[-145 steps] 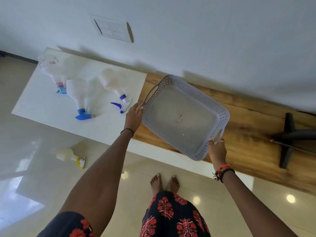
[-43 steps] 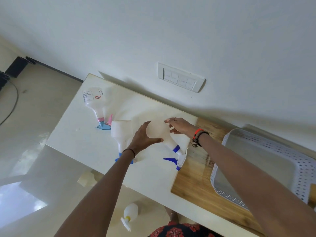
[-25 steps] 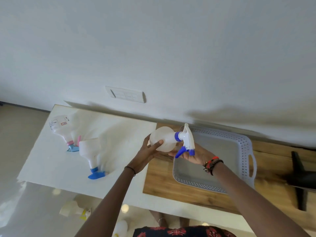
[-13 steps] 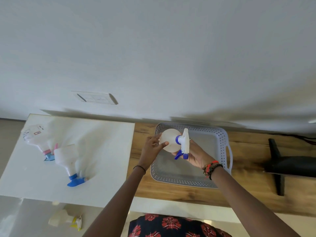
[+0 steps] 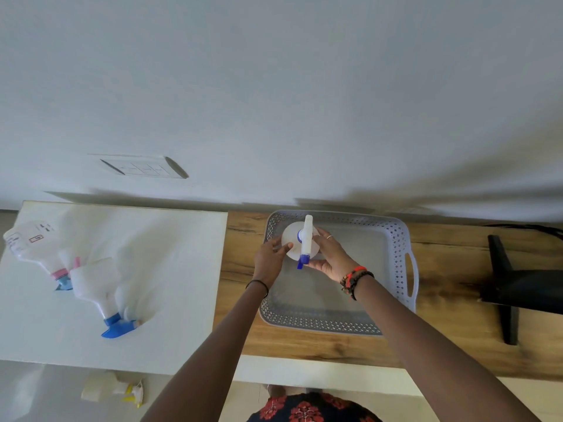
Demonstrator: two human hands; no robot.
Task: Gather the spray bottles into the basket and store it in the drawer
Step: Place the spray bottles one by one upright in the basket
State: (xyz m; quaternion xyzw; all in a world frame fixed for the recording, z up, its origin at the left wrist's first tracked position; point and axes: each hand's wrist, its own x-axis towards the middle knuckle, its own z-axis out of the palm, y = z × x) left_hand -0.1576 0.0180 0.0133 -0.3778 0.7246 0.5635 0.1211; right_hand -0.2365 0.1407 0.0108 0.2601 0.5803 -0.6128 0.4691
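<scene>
A white spray bottle with a dark blue trigger (image 5: 300,242) stands upright over the far left corner of the grey perforated basket (image 5: 399,254). My left hand (image 5: 269,257) holds its left side and my right hand (image 5: 330,254) grips its right side and nozzle. On the white tabletop to the left lie two more bottles: one with a light blue trigger (image 5: 97,287) and a labelled one with a pink collar (image 5: 33,245). A bottle with a yellow trigger (image 5: 112,391) lies on the floor below the table edge.
The basket rests on a wooden surface (image 5: 457,339) against the white wall. A black stand foot (image 5: 511,287) sits on the wood at the right. A switch plate (image 5: 143,167) is on the wall. The drawer is not in view.
Both hands carried the dark-blue-trigger bottle from the white tabletop rightward over the basket and turned it upright. Earlier, both hands set the basket on the wood.
</scene>
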